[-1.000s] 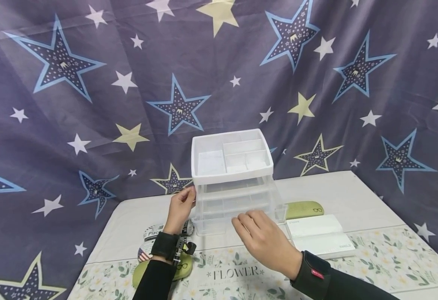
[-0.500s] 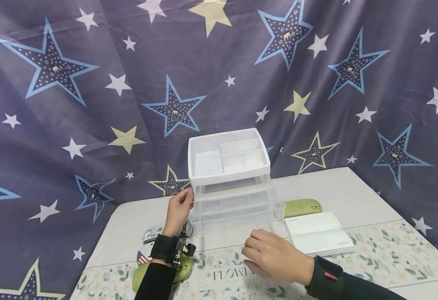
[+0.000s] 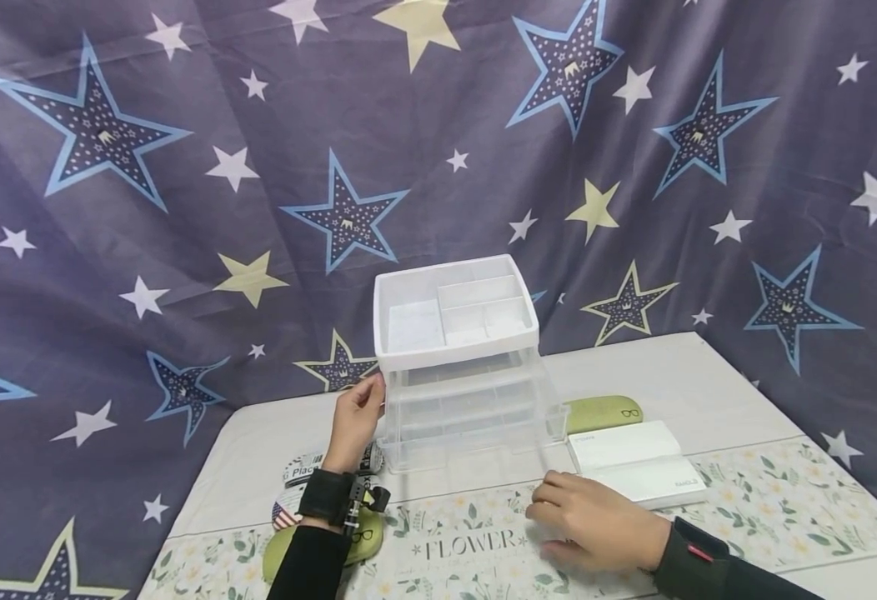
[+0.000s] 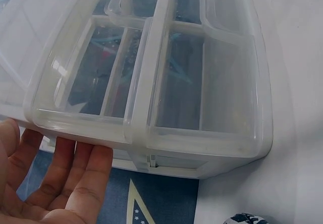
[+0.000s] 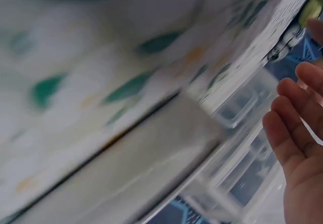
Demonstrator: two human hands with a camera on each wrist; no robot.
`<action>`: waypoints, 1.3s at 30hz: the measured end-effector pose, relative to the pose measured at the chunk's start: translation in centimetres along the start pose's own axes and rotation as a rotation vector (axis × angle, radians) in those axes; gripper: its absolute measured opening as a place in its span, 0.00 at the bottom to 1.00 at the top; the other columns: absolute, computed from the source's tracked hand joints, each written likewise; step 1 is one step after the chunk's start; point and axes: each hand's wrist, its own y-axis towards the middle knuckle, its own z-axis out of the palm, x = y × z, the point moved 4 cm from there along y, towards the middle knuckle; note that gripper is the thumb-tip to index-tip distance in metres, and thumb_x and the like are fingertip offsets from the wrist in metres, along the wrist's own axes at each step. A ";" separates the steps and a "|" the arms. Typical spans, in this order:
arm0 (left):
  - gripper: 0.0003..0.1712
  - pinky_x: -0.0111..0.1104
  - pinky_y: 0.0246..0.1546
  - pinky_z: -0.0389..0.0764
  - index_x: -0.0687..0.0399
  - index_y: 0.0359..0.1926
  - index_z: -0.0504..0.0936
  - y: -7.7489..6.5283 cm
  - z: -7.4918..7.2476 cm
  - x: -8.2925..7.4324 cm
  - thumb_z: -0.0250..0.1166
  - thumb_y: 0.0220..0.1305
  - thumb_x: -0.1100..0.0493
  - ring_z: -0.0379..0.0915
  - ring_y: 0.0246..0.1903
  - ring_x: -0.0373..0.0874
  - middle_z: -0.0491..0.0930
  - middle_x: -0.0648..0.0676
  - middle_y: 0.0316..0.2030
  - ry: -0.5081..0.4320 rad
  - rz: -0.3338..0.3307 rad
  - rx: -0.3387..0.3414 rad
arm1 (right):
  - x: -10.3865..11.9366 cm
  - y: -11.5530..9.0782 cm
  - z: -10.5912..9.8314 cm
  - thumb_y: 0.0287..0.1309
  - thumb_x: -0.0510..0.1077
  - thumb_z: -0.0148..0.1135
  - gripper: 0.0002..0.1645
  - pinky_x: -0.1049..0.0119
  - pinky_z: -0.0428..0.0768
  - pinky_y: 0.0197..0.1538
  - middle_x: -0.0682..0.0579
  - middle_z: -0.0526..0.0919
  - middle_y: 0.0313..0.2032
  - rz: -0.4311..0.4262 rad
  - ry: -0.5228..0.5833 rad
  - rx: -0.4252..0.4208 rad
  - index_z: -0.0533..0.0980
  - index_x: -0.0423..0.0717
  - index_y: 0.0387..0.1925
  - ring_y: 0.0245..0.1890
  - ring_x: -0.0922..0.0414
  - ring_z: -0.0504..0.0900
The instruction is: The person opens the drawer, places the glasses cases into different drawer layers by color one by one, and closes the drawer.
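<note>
A small plastic drawer unit [image 3: 461, 358] stands upright on the table, with a white divided tray on top and see-through drawers below. Its bottom drawer [image 3: 446, 454] juts out toward me. My left hand [image 3: 358, 408] is at the unit's left side; in the left wrist view the straight fingers [image 4: 91, 181] touch the edge below the white rim. Low over the cloth, in front and to the right of the drawer, my right hand [image 3: 603, 517] holds nothing, its fingers loosely bent. The right wrist view has those fingers [image 5: 292, 133] apart from the unit.
Right of the unit lie a green glasses case [image 3: 603, 412] and a white box [image 3: 637, 467]. Another green glasses case [image 3: 367, 533] is partly under my left wrist, beside a printed round item [image 3: 299, 475]. A starry curtain [image 3: 438, 125] hangs behind the table.
My right hand has moved from in front of the bottom drawer down and to the right, away from the unit. The left hand stays at the unit's side.
</note>
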 end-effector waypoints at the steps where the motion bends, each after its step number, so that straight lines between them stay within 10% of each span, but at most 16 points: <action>1: 0.26 0.50 0.62 0.79 0.65 0.67 0.76 0.0 0.0 0.0 0.57 0.79 0.51 0.77 0.60 0.61 0.77 0.67 0.62 0.000 -0.001 -0.004 | -0.3 -0.4 -0.1 0.55 0.53 0.77 0.23 0.67 0.82 0.49 0.60 0.81 0.44 0.014 -0.003 0.013 0.81 0.50 0.49 0.46 0.62 0.76; 21: 0.27 0.47 0.61 0.79 0.63 0.69 0.75 0.2 0.0 0.3 0.55 0.80 0.50 0.75 0.62 0.60 0.76 0.67 0.64 0.033 -0.033 -0.004 | -5.3 -7.0 -2.3 0.51 0.54 0.78 0.34 0.59 0.83 0.55 0.60 0.78 0.51 0.310 -0.013 0.086 0.78 0.49 0.59 0.53 0.60 0.75; 26: 0.25 0.42 0.59 0.81 0.68 0.68 0.73 -0.7 0.1 -2.1 0.54 0.81 0.55 0.75 0.62 0.63 0.75 0.70 0.63 0.050 -0.031 0.015 | -5.9 -8.1 -2.6 0.51 0.56 0.78 0.35 0.59 0.84 0.53 0.60 0.78 0.51 0.342 -0.038 0.096 0.78 0.49 0.59 0.52 0.59 0.76; 39: 0.29 0.51 0.62 0.78 0.63 0.68 0.76 0.2 -0.1 0.5 0.58 0.78 0.48 0.76 0.61 0.61 0.77 0.67 0.63 0.005 -0.011 -0.004 | -6.6 -9.4 -3.1 0.51 0.59 0.77 0.36 0.53 0.84 0.56 0.55 0.78 0.50 0.467 -0.030 0.203 0.78 0.46 0.57 0.53 0.53 0.77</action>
